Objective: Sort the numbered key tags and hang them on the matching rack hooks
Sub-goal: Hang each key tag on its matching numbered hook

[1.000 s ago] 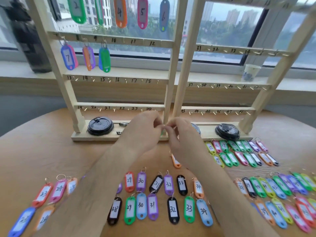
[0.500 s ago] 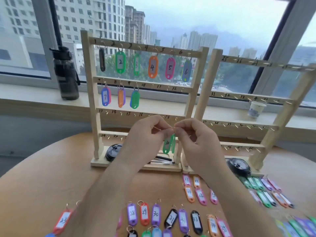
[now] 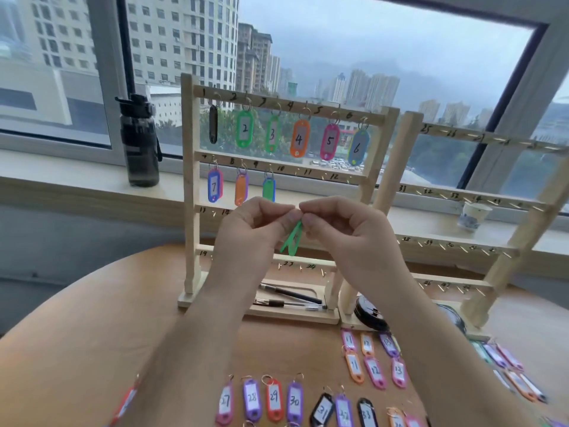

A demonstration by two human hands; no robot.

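Green key tag [image 3: 292, 239], dangling tilted, pinched by both hands

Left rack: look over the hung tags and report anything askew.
The black tag under hook 1 hangs turned edge-on, so its number cannot be read, while tags 2 to 6 beside it face forward. Nothing on the left rack looks broken.

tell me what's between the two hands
A green key tag, pinched at its top by the left hand and right hand, hanging between them; head view.
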